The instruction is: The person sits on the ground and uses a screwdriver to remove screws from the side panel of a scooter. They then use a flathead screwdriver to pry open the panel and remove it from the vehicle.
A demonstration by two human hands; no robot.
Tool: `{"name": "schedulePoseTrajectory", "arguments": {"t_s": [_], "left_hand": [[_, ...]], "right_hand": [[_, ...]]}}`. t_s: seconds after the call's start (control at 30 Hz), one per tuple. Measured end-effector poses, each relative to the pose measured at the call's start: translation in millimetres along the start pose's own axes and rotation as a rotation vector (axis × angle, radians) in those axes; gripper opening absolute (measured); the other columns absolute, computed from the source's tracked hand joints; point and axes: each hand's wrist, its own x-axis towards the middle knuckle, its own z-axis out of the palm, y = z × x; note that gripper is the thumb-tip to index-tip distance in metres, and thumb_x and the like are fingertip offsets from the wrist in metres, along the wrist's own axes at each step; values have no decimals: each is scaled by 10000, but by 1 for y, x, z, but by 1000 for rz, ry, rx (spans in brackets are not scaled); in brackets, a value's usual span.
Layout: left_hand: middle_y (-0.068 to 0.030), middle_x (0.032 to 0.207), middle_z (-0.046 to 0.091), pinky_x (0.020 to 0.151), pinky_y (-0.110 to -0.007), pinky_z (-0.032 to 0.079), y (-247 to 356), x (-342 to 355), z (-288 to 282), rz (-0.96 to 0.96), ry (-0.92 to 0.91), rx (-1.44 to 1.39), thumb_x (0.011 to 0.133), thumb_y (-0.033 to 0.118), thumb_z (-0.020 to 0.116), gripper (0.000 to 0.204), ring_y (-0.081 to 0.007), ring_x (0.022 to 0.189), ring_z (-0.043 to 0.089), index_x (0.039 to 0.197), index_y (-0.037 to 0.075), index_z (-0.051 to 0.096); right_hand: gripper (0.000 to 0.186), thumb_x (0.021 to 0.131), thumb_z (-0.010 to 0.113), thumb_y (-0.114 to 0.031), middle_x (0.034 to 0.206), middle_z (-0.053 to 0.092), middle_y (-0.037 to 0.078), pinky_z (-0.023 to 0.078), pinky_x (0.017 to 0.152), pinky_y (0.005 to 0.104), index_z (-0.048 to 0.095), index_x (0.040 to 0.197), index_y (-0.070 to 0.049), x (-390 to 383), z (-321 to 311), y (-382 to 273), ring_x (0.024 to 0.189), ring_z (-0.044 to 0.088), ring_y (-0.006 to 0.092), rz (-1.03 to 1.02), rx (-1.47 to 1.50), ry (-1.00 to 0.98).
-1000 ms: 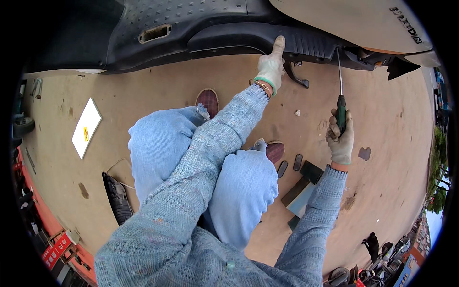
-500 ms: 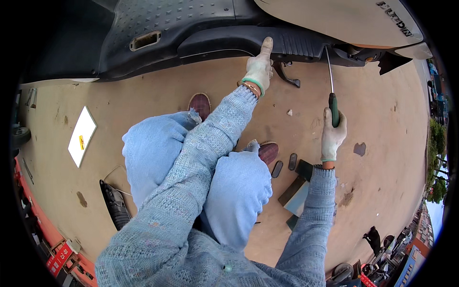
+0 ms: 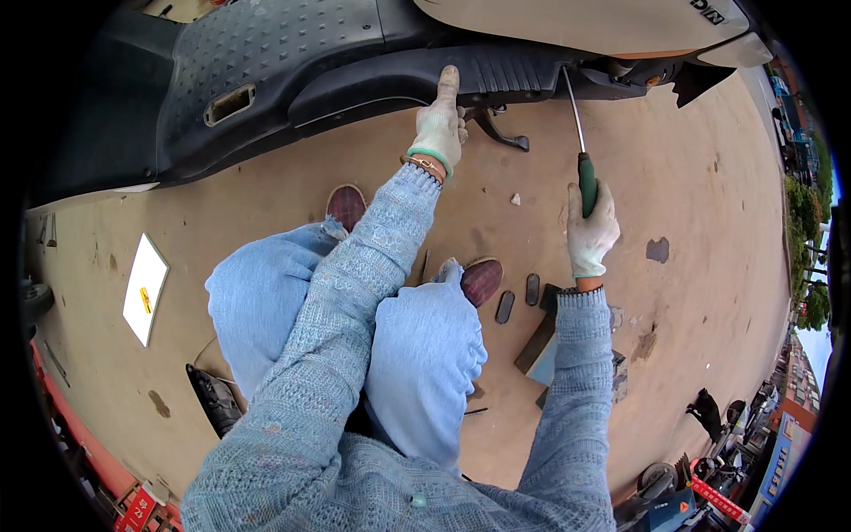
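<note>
A scooter stands in front of me, with a long black side panel (image 3: 381,82) below its studded footboard (image 3: 275,44). My left hand (image 3: 438,131), in a white glove with a green cuff, grips the panel's lower edge, thumb lying on its face and fingers curled underneath. To the right, my gloved right hand (image 3: 591,239) is closed around the green handle of a screwdriver (image 3: 587,182). The long shaft points up, its tip against the panel's right end. Whatever the tip meets is too small to make out. A dark kickstand (image 3: 502,133) hangs between my hands.
Two black oval pieces (image 3: 505,307) and a box (image 3: 535,351) lie near my right forearm. On the ground at left is a white board (image 3: 152,266) bearing a yellow tool (image 3: 145,301). A black object (image 3: 213,399) rests beside my left knee.
The scooter and both hands sit further left in the picture as the view has shifted. My left hand still grips the panel, and the screwdriver tip stays at the same panel end.
</note>
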Motion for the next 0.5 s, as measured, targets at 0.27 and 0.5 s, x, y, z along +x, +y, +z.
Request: {"name": "schedulePoseTrajectory", "arguments": {"t_s": [0.27, 0.5], "left_hand": [[-36, 698, 430, 412, -207, 324, -1, 0, 0, -2, 11, -16, 687, 612, 693, 613, -77, 503, 351, 835, 52, 493], [-31, 686, 419, 405, -207, 317, -1, 1, 1, -7, 8, 2, 690, 610, 692, 606, -74, 498, 343, 817, 53, 489]], "right_hand": [[410, 929, 488, -396, 622, 562, 10, 321, 412, 192, 569, 1014, -3, -1, -8, -9, 407, 401, 58, 239, 352, -143], [359, 920, 530, -306, 717, 572, 48, 385, 473, 231, 543, 1069, 20, 3, -3, 11, 471, 458, 96, -342, -669, 274]]}}
